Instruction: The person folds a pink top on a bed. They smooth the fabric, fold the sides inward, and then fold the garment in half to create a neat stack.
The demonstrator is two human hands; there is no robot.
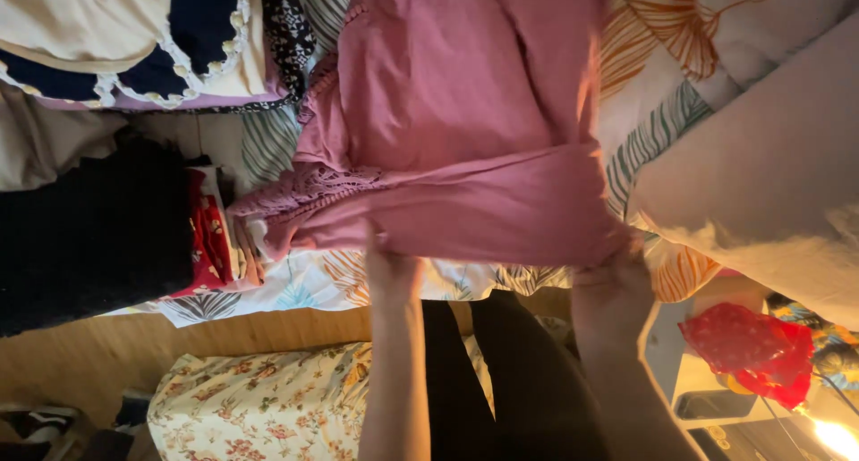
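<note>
A pink garment (465, 130) lies on the leaf-print bedsheet (680, 59), its folded lower edge running left to right just ahead of me. My left hand (391, 269) and right hand (617, 287) each pinch that near edge, equally close; folded clothes (107, 228) stack left

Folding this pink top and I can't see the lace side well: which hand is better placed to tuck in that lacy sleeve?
Probably the left hand. It grips the pink top at its near edge, right beside the lace sleeve. The right hand holds the opposite corner, far from the lace, and would have to cross over.
</note>
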